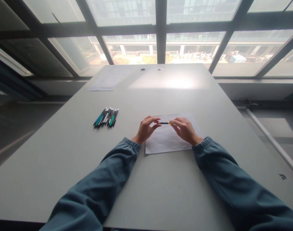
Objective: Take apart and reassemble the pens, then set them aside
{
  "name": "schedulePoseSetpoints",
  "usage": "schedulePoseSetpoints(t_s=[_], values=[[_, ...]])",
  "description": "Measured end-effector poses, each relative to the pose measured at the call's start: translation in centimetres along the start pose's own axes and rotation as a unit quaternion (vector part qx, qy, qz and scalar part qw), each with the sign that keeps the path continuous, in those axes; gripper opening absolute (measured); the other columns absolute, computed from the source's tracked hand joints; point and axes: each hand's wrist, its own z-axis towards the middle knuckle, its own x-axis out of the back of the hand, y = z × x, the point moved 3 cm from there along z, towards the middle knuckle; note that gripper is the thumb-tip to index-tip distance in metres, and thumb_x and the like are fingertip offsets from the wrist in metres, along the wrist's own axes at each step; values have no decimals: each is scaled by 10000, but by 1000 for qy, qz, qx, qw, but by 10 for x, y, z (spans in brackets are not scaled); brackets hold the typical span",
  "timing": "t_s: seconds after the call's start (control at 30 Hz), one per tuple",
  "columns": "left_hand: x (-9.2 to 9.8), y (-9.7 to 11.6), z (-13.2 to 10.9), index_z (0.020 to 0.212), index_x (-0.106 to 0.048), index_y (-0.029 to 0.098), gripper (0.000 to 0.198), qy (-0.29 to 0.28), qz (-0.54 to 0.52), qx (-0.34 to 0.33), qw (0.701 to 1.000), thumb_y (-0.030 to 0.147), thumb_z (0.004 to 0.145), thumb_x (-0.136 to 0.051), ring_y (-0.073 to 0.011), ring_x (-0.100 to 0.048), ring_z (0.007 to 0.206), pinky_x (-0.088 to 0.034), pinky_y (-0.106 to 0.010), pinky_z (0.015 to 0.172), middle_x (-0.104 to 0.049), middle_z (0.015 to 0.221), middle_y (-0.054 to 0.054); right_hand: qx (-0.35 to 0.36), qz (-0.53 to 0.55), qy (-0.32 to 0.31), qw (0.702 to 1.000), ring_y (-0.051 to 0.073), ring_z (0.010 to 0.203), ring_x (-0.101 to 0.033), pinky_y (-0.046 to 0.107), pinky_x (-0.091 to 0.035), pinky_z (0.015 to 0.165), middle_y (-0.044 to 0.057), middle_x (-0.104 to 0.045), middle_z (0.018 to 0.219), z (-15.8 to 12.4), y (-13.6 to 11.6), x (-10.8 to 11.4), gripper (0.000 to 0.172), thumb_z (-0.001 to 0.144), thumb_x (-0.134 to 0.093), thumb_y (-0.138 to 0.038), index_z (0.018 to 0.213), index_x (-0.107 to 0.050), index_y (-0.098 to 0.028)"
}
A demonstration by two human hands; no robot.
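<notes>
A slim dark pen (164, 123) with a yellowish part at its right lies level between my two hands, above a sheet of white paper (165, 141). The thumb and fingers of my left hand (146, 127) pinch its left end. At the other end, my right hand (185, 129) grips it the same way, its fingertips covering the tip. Both hands are over the upper part of the paper. To the left, a bunch of pens (106, 118) in black, blue, green and white lies side by side on the white table (71, 154).
More white paper sheets (105, 80) lie at the table's far left. Two small round items (142, 69) show near the far edge, too small to name. Large windows (136, 48) stand beyond the table, and sunlight glares on its far part.
</notes>
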Motion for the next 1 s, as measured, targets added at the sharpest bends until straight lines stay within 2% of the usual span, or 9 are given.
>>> schedulePoseSetpoints(t_s=[0.27, 0.57, 0.77, 0.87, 1.0], values=[[-1, 0, 0, 1052, -737, 207, 240, 4, -3, -19, 1000, 347, 859, -764, -169, -690, 817, -583, -328, 814, -742, 850, -39, 24, -3, 12, 1000, 202, 835, -624, 339, -432, 777, 63, -717, 951, -1, 2, -1, 193, 1014, -520, -209, 1093, -694, -237], [-1, -2, 0, 1043, -743, 205, 222, -1, -5, -15, 1000, 324, 857, -769, -171, -692, 824, -588, -330, 817, -739, 864, -44, 21, -2, 23, 1000, 229, 854, -630, 356, -458, 806, 79, -711, 947, 1, -1, 1, 163, 988, -553, -201, 1126, -639, -207], [-2, -1, 0, 1052, -741, 201, 243, -8, -3, -21, 1000, 311, 840, -785, -176, -693, 834, -587, -335, 825, -743, 865, -44, 1, 4, 40, 999, 207, 743, -592, 324, -448, 733, 54, -670, 824, 1, 0, 1, 26, 962, -587, -202, 949, -609, -203], [-2, -1, 0, 1052, -741, 200, 245, -10, -2, -23, 1000, 287, 830, -795, -177, -693, 839, -587, -336, 827, -748, 870, -42, 5, -4, 32, 999, 192, 704, -567, 312, -422, 712, 38, -653, 782, 2, -2, 3, 89, 968, -572, -191, 885, -600, -207], [-2, -1, 0, 1054, -740, 201, 252, -14, 3, -23, 1000, 282, 823, -801, -178, -694, 841, -586, -337, 825, -749, 869, -40, 13, -13, 18, 1000, 187, 729, -577, 310, -404, 735, 43, -672, 815, 3, -4, 4, 105, 988, -554, -205, 902, -613, -206]])
